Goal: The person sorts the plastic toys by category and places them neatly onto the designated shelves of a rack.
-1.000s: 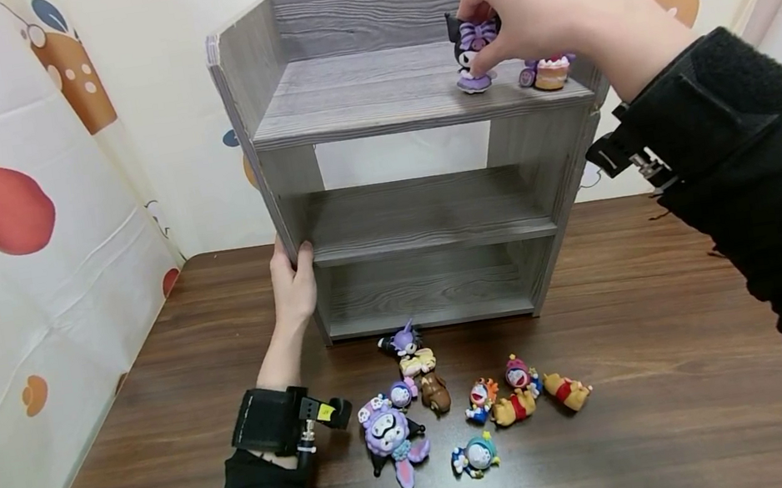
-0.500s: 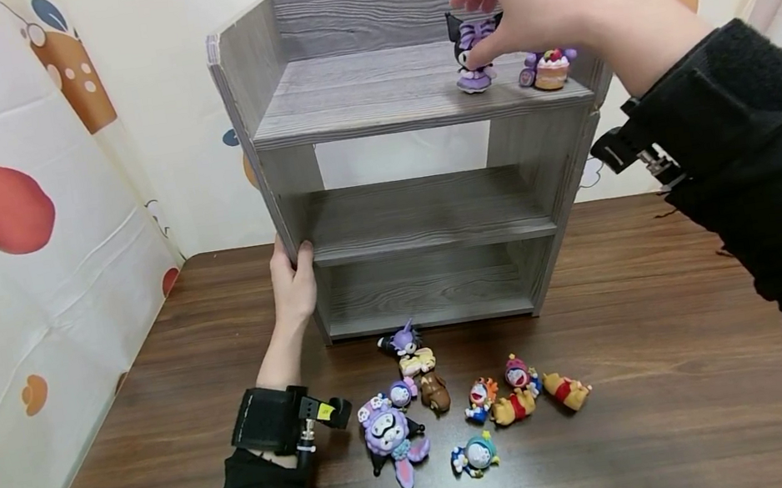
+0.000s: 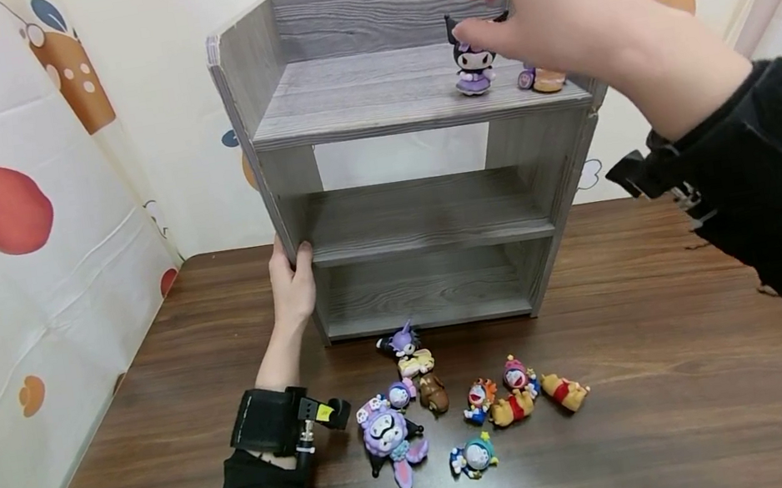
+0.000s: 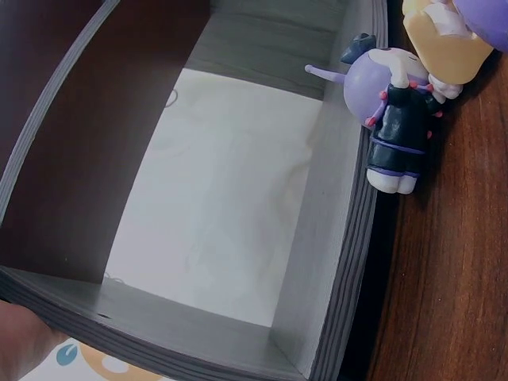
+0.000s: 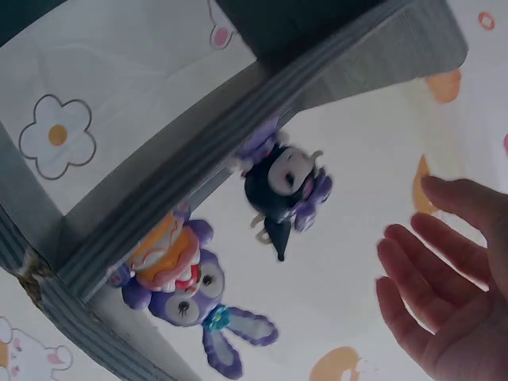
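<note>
Shelf [image 3: 369, 95] has a black-and-purple figurine [image 3: 474, 63] standing up top, right hand [image 3: 553, 9] relaxed just off it, left hand [image 3: 293, 288] gripping the shelf's left side

shelf [image 3: 369, 95]: matt woodgrain | figurines [image 3: 474, 71]: smooth plastic | table [image 3: 658, 406]: glossy wood-look

One rack [image 3: 424, 209], two hands [image 3: 293, 286], perhaps twelve figurines [image 3: 386, 433]
</note>
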A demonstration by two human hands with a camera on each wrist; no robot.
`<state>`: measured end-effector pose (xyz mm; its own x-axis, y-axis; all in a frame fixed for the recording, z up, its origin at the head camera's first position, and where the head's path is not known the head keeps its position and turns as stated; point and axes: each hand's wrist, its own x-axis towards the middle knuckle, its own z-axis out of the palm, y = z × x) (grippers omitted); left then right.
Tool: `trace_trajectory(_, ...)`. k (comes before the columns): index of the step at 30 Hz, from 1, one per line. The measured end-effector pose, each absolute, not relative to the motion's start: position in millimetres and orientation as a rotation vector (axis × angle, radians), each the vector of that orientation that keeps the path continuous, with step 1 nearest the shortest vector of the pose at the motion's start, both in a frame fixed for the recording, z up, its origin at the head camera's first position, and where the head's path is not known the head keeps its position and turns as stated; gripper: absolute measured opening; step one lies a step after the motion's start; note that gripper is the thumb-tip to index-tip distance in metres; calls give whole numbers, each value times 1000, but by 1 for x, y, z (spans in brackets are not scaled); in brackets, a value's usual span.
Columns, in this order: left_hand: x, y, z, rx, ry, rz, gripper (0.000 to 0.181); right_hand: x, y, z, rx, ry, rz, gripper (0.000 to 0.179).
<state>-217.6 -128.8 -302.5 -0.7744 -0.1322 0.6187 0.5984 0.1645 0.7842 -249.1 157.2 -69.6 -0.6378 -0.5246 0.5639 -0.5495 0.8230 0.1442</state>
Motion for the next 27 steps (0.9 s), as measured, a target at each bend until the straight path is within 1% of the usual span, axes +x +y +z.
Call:
trace_trajectory(7,-217,-130,-303,-439,-1875,-1653,36,-234,160,-101,996,-2076,80,26)
trace_trajectory(10,-217,-130,-303,-430,-1881,-1642,36,-225,162,-120,1081,-1996,112,24)
trace_trajectory(11,-217,-131,-303,-428,-1883,-1639,36,-219,161,-126,1093,-1994,110,26)
trace_trajectory(12,-217,-131,-303,-426,-1886,-1637,37,-221,164,-135,1108,-1983,99,27)
trace_trajectory(14,-217,-131,-304,-426,-1888,-1638,37,-207,161,-147,1125,-1977,132,27)
trace_trajectory(20,-216,-132,-305,-432,-1879,-1647,38,-154,139,-165,1218,-1912,229,14)
trace_trajectory(24,-217,-132,-305,-440,-1871,-1657,39,-145,137,-187,1268,-1944,288,18)
trace_trajectory(27,-217,-132,-305,-443,-1867,-1662,39,-144,138,-209,1289,-2007,346,15)
